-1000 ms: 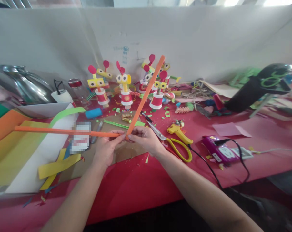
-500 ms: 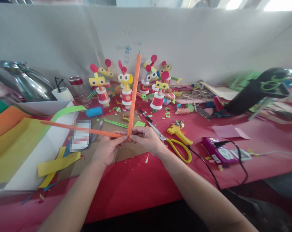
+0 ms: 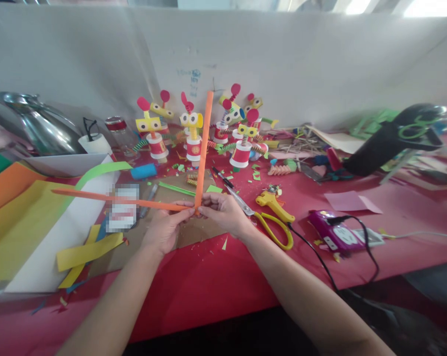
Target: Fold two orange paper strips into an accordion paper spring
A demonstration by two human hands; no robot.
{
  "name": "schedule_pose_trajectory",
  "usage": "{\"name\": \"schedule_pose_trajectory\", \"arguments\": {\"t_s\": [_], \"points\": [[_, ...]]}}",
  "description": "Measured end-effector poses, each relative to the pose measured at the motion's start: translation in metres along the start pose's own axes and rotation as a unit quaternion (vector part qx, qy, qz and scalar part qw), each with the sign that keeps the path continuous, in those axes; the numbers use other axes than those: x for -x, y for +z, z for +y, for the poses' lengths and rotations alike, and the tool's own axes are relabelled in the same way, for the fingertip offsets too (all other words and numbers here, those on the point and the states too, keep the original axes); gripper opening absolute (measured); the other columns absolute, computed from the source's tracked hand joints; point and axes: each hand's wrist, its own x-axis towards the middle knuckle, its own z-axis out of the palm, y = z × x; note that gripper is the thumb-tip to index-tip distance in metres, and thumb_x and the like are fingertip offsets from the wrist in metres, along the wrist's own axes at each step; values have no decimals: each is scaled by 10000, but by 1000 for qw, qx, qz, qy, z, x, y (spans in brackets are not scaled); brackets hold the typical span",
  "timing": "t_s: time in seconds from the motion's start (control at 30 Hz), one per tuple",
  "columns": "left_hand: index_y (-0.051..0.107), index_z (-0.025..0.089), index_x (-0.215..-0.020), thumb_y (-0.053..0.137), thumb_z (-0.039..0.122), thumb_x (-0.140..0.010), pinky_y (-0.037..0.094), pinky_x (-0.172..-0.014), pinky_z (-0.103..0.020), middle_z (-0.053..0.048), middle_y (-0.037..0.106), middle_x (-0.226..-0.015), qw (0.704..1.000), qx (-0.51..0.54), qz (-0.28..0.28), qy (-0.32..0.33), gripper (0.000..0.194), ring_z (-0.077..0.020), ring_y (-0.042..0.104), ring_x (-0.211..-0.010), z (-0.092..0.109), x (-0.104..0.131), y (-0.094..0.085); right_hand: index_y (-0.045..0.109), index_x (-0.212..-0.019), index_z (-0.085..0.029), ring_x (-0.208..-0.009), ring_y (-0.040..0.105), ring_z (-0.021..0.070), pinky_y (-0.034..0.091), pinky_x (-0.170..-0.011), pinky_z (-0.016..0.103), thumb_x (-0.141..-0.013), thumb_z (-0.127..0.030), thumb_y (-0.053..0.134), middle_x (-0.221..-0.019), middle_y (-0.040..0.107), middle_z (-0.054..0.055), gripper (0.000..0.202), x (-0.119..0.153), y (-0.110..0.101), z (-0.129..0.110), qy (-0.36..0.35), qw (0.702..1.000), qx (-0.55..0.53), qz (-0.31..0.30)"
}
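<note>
Two lengths of orange paper strip meet at a corner between my fingertips. My left hand point(image 3: 167, 225) pinches the end of the leftward orange paper strip point(image 3: 152, 203). My right hand point(image 3: 223, 212) is closed on the foot of the upright orange paper strip point(image 3: 204, 148), which rises away from me. Whether the two lengths are one folded piece or two joined pieces is hidden by my fingers. Both hands hover over a brown cardboard sheet point(image 3: 197, 233). Close to my right hand lie scissors point(image 3: 273, 230) with yellow handles and a yellow glue gun point(image 3: 275, 205).
Several paper-cup figures point(image 3: 193, 143) stand along the back. Coloured paper sheets point(image 3: 19, 222) fill a white box on the left, with yellow strips point(image 3: 90, 251) beside it. A purple power socket point(image 3: 336, 232) with cables sits right. A steel jug point(image 3: 41, 123) stands back left.
The upright strip's top has dipped slightly and shifted a little left. The leftward strip's far end now reaches further left. Both hands keep their pinch at the corner.
</note>
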Motion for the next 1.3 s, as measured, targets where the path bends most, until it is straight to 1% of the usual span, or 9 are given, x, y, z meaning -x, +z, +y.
{"name": "schedule_pose_trajectory", "arguments": {"t_s": [0.13, 0.27, 0.43, 0.6, 0.87, 1.0, 1.13, 1.23, 1.3], "points": [[682, 133, -754, 802, 185, -509, 415, -599, -250, -20, 659, -663, 1000, 4, -1, -3, 278, -117, 570, -619, -1, -1, 0, 668, -931, -173, -696, 648, 122, 543, -701, 273, -745, -231, 658, -778, 678, 8, 195, 1, 1, -1, -1, 1000, -6, 1], [684, 130, -751, 803, 178, -505, 412, -608, -255, -19, 662, -670, 1000, 13, 9, -1, 277, -113, 570, -616, -2, -1, 0, 661, -928, -177, -693, 650, 125, 542, -699, 277, -746, -255, 665, -762, 678, 6, 198, 1, 2, 1, 2, 1000, -12, 5], [689, 132, -750, 809, 176, -486, 402, -600, -253, -25, 676, -672, 1000, 17, 4, -13, 293, -118, 583, -622, -1, -1, 0, 684, -840, -175, -667, 641, 124, 538, -688, 278, -734, -278, 681, -716, 674, 1, 147, 2, 2, -1, 12, 1000, -10, 15], [685, 132, -716, 801, 183, -473, 389, -579, -235, -22, 675, -628, 999, 23, 25, -25, 274, -111, 576, -591, -3, -2, 0, 707, -767, -170, -650, 630, 125, 529, -679, 277, -714, -295, 692, -692, 679, 0, 137, 1, 3, 0, 16, 1000, 0, 20], [680, 130, -646, 793, 169, -451, 366, -548, -200, -14, 659, -605, 999, 32, 33, -16, 229, -93, 553, -591, -8, -6, 1, 721, -792, -177, -693, 644, 145, 521, -717, 296, -665, -320, 722, -740, 705, 10, 191, -2, 3, 8, 42, 999, -29, 19], [689, 132, -689, 795, 172, -470, 368, -548, -211, -15, 660, -606, 999, 24, 36, -28, 247, -93, 543, -574, -9, -5, 1, 711, -782, -174, -677, 633, 137, 508, -701, 289, -670, -315, 716, -726, 694, 9, 180, -2, 3, 8, 46, 998, -35, 21], [697, 132, -756, 812, 214, -489, 388, -582, -240, -32, 680, -658, 999, 3, 39, -12, 302, -117, 571, -606, -7, -4, -1, 692, -756, -166, -641, 610, 120, 486, -650, 265, -687, -299, 697, -688, 666, 7, 150, -2, 2, 5, 44, 997, -23, 50], [699, 141, -762, 822, 244, -493, 410, -621, -259, -28, 685, -672, 998, -5, 65, 4, 314, -129, 591, -625, -7, -4, -3, 674, -748, -164, -635, 605, 112, 472, -632, 246, -698, -283, 685, -684, 649, -1, 129, -3, 0, 3, 28, 995, -17, 95], [700, 147, -763, 826, 254, -496, 420, -645, -264, -28, 691, -679, 997, -4, 75, 6, 314, -137, 606, -646, -7, -4, -4, 666, -750, -165, -636, 605, 111, 469, -623, 241, -707, -284, 677, -686, 646, -2, 127, -3, -1, 3, 24, 994, -18, 102]]}}
